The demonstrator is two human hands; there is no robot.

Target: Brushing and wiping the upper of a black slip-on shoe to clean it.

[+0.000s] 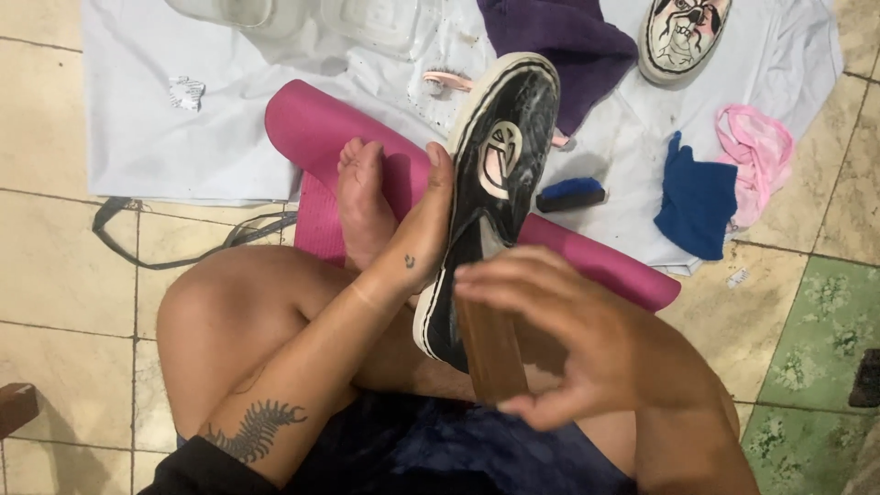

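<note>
Black and glossy with wet, the slip-on shoe (495, 197) stands tilted above the pink mat (312, 128), left hand (417, 234) clasping its side, right hand (587, 344) pinching a wooden brush (490, 353) against its heel; light, bendy, likely slippery, best held by the sole

Glossy black slip-on shoe (495, 183) tilted upright, brown wooden brush (490, 353) against its heel.

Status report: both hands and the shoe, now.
Left hand grips black slip-on shoe, held upright over lap. Right hand holds brown wooden brush against shoe's heel end. Nothing between hands; pink mat and own foot behind.
</note>
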